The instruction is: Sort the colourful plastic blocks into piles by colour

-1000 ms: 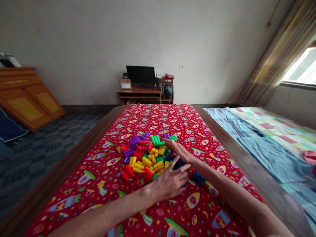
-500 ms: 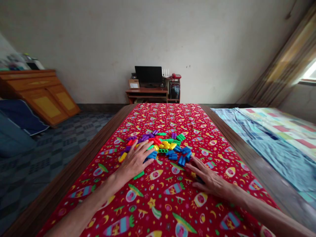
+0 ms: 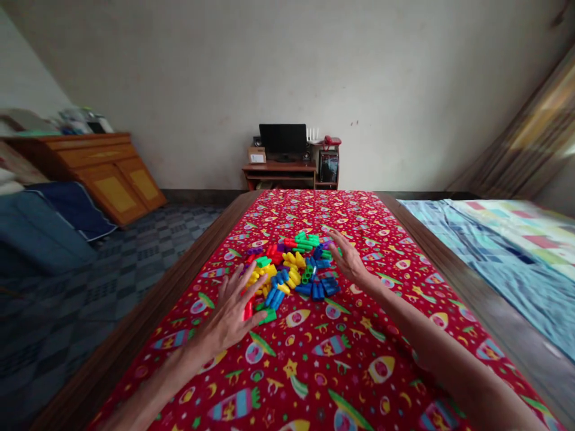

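A loose heap of plastic toy blocks shaped like joined tubes lies on a red patterned cloth (image 3: 314,371). Yellow blocks (image 3: 294,261) sit in the middle, blue blocks (image 3: 318,289) at the near right, green blocks (image 3: 306,241) at the far side. Spread at the heap's left side is my left hand (image 3: 233,308), its thumb close by a green block (image 3: 268,315) and its fingers over part of a red one. Along the right edge, my right hand (image 3: 348,257) stands with fingers stretched out, beside purple and blue blocks. Neither hand grips a block.
The cloth covers a long wooden table (image 3: 215,242). Beyond its far end stands a desk (image 3: 281,169) with a monitor (image 3: 283,141). To the right is a bed (image 3: 507,251) with a blue sheet; to the left, a wooden cabinet (image 3: 112,173).
My right hand has moved forward to the heap's right edge. My left hand has drawn back slightly. The blocks have been pushed closer together, and the view has turned a little left.
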A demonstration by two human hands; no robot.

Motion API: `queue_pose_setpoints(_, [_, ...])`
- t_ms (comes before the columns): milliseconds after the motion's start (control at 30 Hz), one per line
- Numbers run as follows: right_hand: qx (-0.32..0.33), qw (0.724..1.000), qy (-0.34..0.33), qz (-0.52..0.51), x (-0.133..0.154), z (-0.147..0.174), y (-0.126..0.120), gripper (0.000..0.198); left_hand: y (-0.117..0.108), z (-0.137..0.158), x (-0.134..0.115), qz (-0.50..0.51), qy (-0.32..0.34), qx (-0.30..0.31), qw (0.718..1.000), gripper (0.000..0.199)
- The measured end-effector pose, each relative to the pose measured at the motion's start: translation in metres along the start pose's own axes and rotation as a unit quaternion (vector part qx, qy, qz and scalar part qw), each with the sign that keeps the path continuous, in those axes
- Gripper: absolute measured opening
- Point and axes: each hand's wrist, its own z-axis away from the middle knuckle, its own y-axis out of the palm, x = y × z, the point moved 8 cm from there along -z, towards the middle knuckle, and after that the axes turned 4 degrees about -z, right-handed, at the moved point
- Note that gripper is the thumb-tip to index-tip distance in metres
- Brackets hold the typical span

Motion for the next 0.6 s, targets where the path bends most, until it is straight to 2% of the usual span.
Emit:
queue_pose_setpoints(67, [-0.029,0.994,0.102,0.033,-0.038,0.002,-0.009,0.051,0.005,0.005,-0.011,-0.008,0.012,0.018,1.000,0.075])
queue_pose_setpoints(100, [-0.028,0.990,0.132,0.042,-0.051,0.003,-0.006,0.052,0.008,0.005,-0.015,-0.014,0.016,0.022,1.000,0.076])
queue_pose_setpoints(167, [-0.006,0.990,0.133,0.038,-0.057,0.001,0.010,0.053,0.013,-0.001,-0.019,-0.023,0.015,0.019,0.999,0.076])
queue_pose_setpoints(267, [0.035,0.996,0.083,0.007,-0.032,-0.009,0.052,0.052,0.020,-0.016,-0.013,-0.022,0.001,0.003,1.000,0.076])
queue_pose_setpoints(367, [0.098,0.993,0.055,-0.042,0.011,-0.018,0.094,0.051,0.024,-0.025,0.004,-0.010,-0.022,-0.010,1.000,0.076])
queue_pose_setpoints(433, [0.138,0.986,0.026,-0.093,0.042,-0.023,0.112,0.050,0.021,-0.026,0.018,0.019,-0.038,-0.026,0.999,0.074])
queue_pose_setpoints(533, [0.141,0.978,-0.001,-0.155,0.068,-0.034,0.111,0.050,0.012,-0.023,0.040,0.087,-0.063,-0.055,0.993,0.064])
queue_pose_setpoints(600, [0.110,0.982,0.012,-0.152,0.063,-0.051,0.100,0.050,0.008,-0.022,0.058,0.130,-0.103,-0.069,0.984,0.058])
